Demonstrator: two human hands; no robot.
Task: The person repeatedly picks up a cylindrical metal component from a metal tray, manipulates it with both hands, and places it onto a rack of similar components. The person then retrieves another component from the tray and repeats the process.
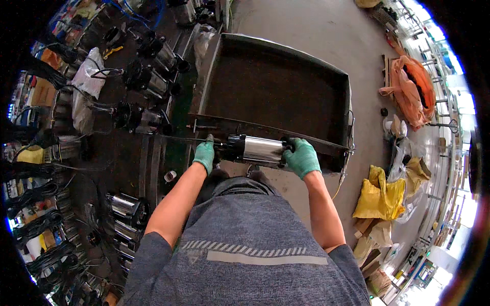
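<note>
Fingers (pixel 298 153) of both gloved hands clamp a steel pump (pixel 258 151), left hand (pixel 204 154) and right hand (pixel 302 158) at its ends, above the tray's near rim (pixel 326 148); bare floor (pixel 316 46) beyond.

Both bare forearms reach forward. The gloved left hand (pixel 204 154) and gloved right hand (pixel 302 157) curl closed at opposite ends of the steel pump (pixel 256 150).

On my feed I see both hands in green knitted work gloves, the left hand (pixel 204 154) and the right hand (pixel 302 157) alike. My forearms are bare below short sleeves. I wear a grey mottled T-shirt with a pale solid bar and a striped band printed across it.
</note>
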